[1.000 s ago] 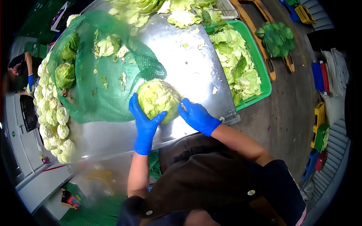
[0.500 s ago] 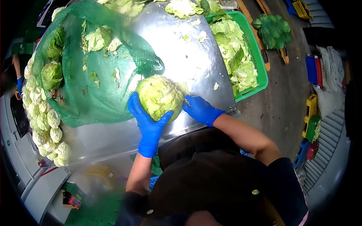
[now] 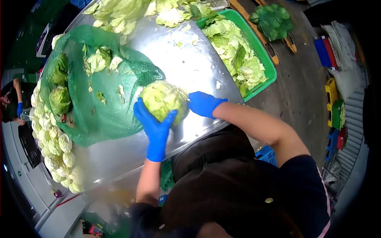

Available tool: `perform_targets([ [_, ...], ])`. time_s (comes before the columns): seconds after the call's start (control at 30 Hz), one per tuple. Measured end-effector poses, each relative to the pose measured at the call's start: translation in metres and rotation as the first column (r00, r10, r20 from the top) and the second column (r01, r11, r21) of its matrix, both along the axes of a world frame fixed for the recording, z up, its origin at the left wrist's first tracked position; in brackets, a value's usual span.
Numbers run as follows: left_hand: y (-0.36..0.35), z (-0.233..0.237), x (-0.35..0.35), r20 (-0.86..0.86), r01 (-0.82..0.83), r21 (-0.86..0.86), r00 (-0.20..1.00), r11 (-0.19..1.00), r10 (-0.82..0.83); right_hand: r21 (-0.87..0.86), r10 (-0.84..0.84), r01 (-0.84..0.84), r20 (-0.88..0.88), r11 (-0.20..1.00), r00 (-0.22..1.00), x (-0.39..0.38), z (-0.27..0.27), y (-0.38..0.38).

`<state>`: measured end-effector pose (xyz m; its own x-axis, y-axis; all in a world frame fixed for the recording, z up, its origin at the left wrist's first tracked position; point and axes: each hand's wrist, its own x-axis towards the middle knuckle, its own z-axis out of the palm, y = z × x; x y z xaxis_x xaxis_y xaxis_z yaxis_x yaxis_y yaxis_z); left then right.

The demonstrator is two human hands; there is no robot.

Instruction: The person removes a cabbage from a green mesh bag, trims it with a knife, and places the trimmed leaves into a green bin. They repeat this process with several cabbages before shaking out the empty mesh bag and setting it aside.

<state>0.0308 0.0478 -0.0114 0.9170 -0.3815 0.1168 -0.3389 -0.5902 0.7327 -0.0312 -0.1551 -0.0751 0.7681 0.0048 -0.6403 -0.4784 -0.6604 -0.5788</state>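
A pale green cabbage [image 3: 163, 99] rests on the metal table, at the near edge of a green mesh bag. My left hand [image 3: 152, 125], in a blue glove, grips its near left side with fingers and thumb spread round it. On the cabbage's right side is my right hand [image 3: 204, 104], also blue-gloved, with its fingers curled closed. What those fingers hold is hidden from this angle. The mesh bag [image 3: 107, 115] lies spread to the left, with two greener cabbages [image 3: 59, 100] and loose leaf scraps in it.
Trimmed pale cabbages [image 3: 53, 144] are piled along the table's left edge. Loose leaves [image 3: 170, 16] lie at the far side. A green crate [image 3: 271, 75] full of leaves stands at the right. A netted bundle [image 3: 274, 22] sits on a pallet. Another person [image 3: 18, 95] is far left.
The camera view has turned slightly. My right hand has turned so its back faces up, and a small metallic glint at its fingers no longer shows. My left hand keeps its grip on the cabbage.
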Motion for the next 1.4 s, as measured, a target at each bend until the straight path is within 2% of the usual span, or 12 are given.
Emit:
perform_targets([
  [0.1,-0.01,0.008,0.005,-0.071,-0.014,-0.006,0.997,1.0,0.013,-0.003,-0.035,0.035,-0.07,0.999,0.997,0.007,0.019,0.002],
  [0.13,-0.007,0.011,0.02,-0.174,-0.025,-0.002,0.984,1.0,0.024,-0.142,0.019,0.0,0.134,0.99,0.991,0.007,0.021,0.011],
  [0.2,0.003,0.011,0.023,-0.209,-0.049,-0.056,0.977,0.997,0.037,0.094,-0.266,0.276,-0.1,0.957,0.959,0.008,0.044,0.017],
  [0.27,0.016,-0.001,0.015,-0.146,0.002,-0.095,0.989,0.995,-0.016,-0.059,-0.084,0.101,0.246,0.993,0.966,-0.003,-0.013,0.025],
  [0.4,0.01,-0.005,-0.021,-0.01,0.021,-0.176,1.0,0.984,-0.024,0.122,-0.311,0.287,0.287,0.95,0.906,-0.026,-0.003,0.021],
  [0.6,-0.034,-0.004,-0.047,-0.197,0.063,-0.481,0.964,0.875,-0.177,-0.019,-0.39,0.446,0.453,0.895,0.802,-0.089,0.044,-0.018],
  [0.63,-0.041,-0.004,-0.05,-0.123,0.098,-0.328,0.982,0.94,-0.146,-0.065,-0.376,0.433,0.394,0.899,0.839,-0.094,0.06,-0.025],
  [0.9,-0.089,-0.005,-0.039,-0.258,-0.082,-0.381,0.966,0.921,-0.021,0.265,-0.457,0.373,0.456,0.889,0.764,-0.097,0.016,-0.07],
  [1.0,-0.077,-0.011,-0.034,-0.333,-0.123,-0.453,0.942,0.883,-0.04,0.644,-0.863,0.683,-0.07,0.344,0.501,-0.067,0.0,-0.1],
  [1.13,-0.052,-0.007,-0.036,-0.423,-0.158,-0.549,0.9,0.821,-0.109,0.329,-0.781,0.722,0.087,0.609,0.619,-0.052,0.041,-0.143],
  [1.2,-0.051,-0.008,-0.037,-0.414,-0.144,-0.564,0.901,0.813,-0.128,0.172,-0.581,0.602,0.556,0.78,0.594,-0.053,0.038,-0.136],
  [1.4,-0.037,0.005,0.001,-0.52,-0.017,-0.592,0.772,0.806,-0.365,0.493,-0.512,0.231,0.569,0.839,0.644,-0.029,0.08,-0.056],
])
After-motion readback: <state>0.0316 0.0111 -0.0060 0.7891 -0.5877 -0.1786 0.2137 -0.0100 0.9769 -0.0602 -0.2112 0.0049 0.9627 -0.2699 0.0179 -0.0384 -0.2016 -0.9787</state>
